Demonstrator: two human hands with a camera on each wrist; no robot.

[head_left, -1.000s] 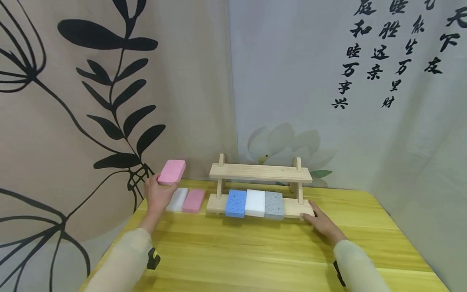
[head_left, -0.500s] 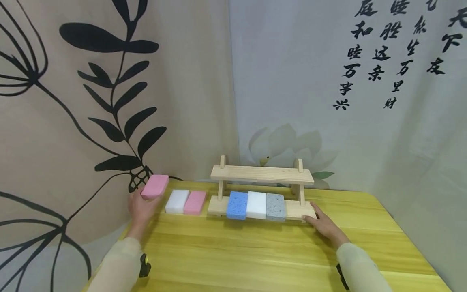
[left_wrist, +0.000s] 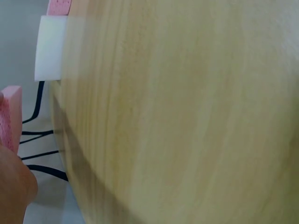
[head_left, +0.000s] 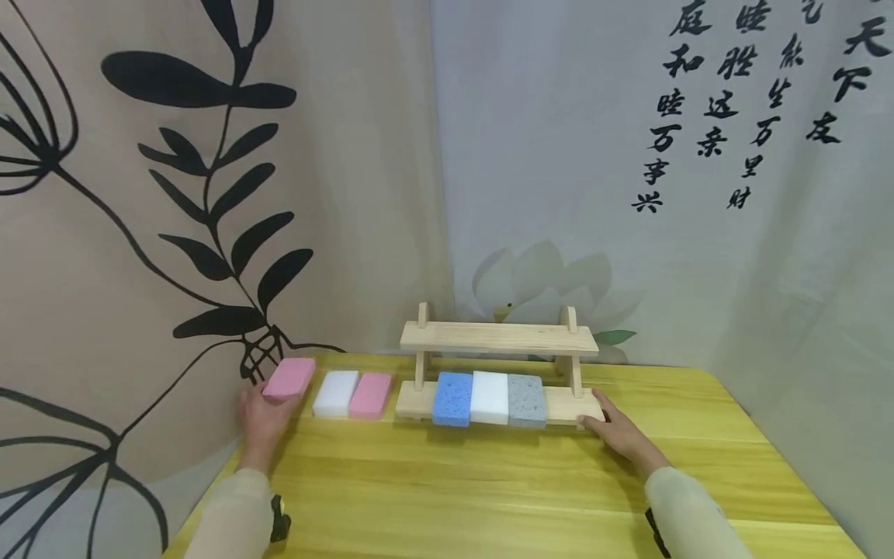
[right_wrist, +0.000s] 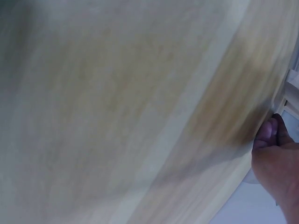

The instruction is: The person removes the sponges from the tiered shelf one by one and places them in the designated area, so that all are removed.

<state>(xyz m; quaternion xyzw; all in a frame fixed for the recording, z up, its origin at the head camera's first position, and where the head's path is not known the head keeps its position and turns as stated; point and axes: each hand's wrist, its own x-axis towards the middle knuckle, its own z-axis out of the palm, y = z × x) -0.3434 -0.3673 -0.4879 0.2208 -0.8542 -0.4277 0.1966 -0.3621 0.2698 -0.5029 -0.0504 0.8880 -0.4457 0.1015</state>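
One pink sponge block point(head_left: 289, 379) is pinched in the left hand point(head_left: 262, 425), which grips it by its near left side over the far left part of a yellow-brown wooden table point(head_left: 447, 497); some of that grip is hidden beneath. Just to the right of that block, and apart from it, a white block point(head_left: 336, 394) and a second pink block point(head_left: 371, 396) lie side by side on the table, touching. Farther right stands a two-tier wooden rack point(head_left: 499, 338). On its lower shelf point(head_left: 564, 404) a blue block point(head_left: 452, 400), another white block point(head_left: 490, 398) and a grey speckled block point(head_left: 526, 401) sit in a row, edge against edge, their near ends reaching over the shelf's front edge. The right hand point(head_left: 624, 435) holds the right end of that shelf, thumb at the front, fingers toward the back; the right wrist view shows this hand blurred. Both forearms wear pale sleeves point(head_left: 233, 516), and a black device point(head_left: 280, 522) shows beside the left one. Behind the table is a pale backdrop point(head_left: 363, 194), printed with a black leafy plant point(head_left: 243, 192) on the left and columns of black characters point(head_left: 666, 130) on the right
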